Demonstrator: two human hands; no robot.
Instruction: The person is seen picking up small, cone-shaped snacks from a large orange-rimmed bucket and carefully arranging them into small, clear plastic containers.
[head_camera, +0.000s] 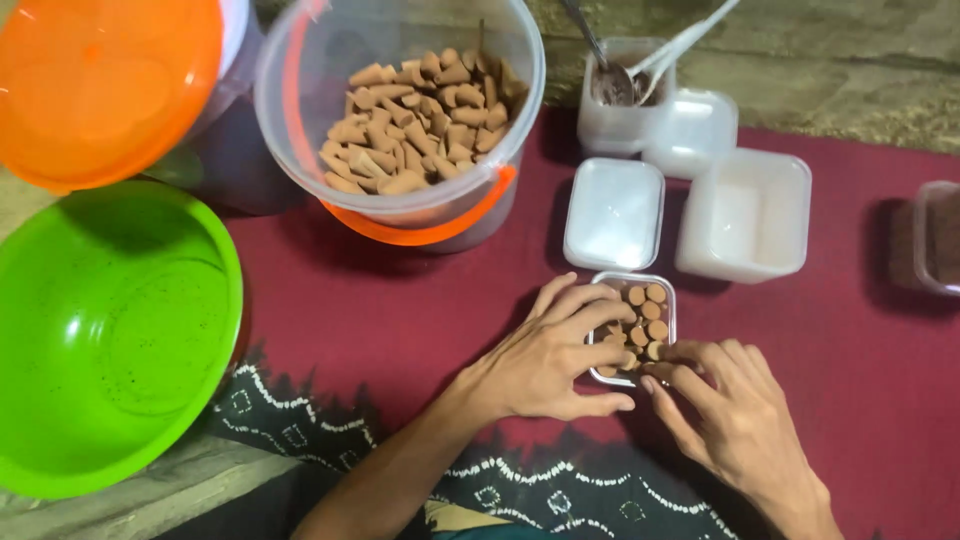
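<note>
I've got a small clear plastic box (634, 328) in view, squarish with rounded corners, sitting on the dark red cloth (380, 310) just below a shut white tub (614, 213). It's packed with brown cones (648, 314) standing upright, their matte round bases up. My left hand (548, 362) lies over the box's left edge, palm down, fingers spread across the cones, thumb stretched along the cloth underneath; its grip is loose and holds nothing that I can see. My right hand (735, 420) comes in from the lower right, fingertips curled at the box's bottom right corner; whether that grip pinches a cone, I cannot tell.

Up top, a clear bucket (400, 110) with an orange handle holds a loose heap of the same cones. A glossy green bowl (110, 330) sits far left, an orange bowl (100, 85) above it. 2 more white tubs (745, 215) crowd the right. Open cloth lies between bucket and box.
</note>
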